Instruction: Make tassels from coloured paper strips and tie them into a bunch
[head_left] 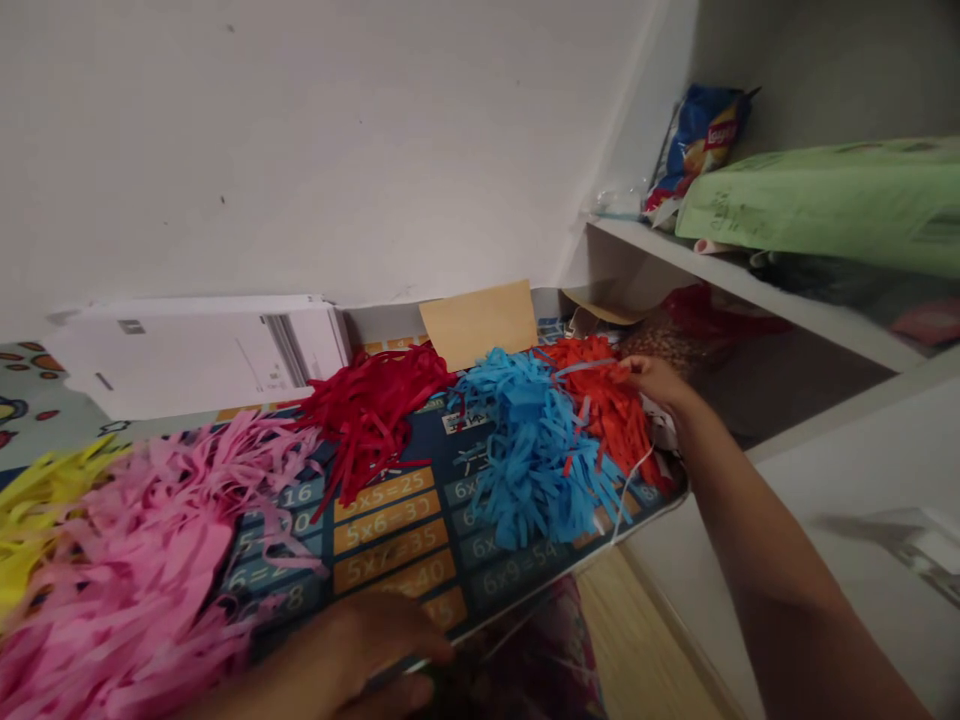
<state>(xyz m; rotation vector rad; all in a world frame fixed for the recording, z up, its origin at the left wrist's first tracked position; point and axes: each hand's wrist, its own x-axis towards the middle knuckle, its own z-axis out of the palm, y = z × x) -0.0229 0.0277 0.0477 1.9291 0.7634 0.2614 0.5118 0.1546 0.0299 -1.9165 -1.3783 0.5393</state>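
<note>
My right hand [649,385] reaches in from the right, its fingertips on a heap of orange-red paper strips [604,415]. Beside that heap lie a bunch of blue paper strips [532,455] and dark red strips [371,420]. Pink paper fringe [142,570] and yellow strips [45,505] spread over the left side. All of them rest on a dark blue multiplication-table mat [394,540]. My left hand [360,650] sits at the mat's near edge, curled around a thin silver tool [412,667], partly cut off by the frame and too blurred to identify.
A white paper stack [202,350] and a tan card [480,322] stand against the white wall [315,130]. To the right, a white shelf [750,275] holds a crisp bag [697,145] and a green package [817,205]. A wooden floor [637,640] lies below the mat.
</note>
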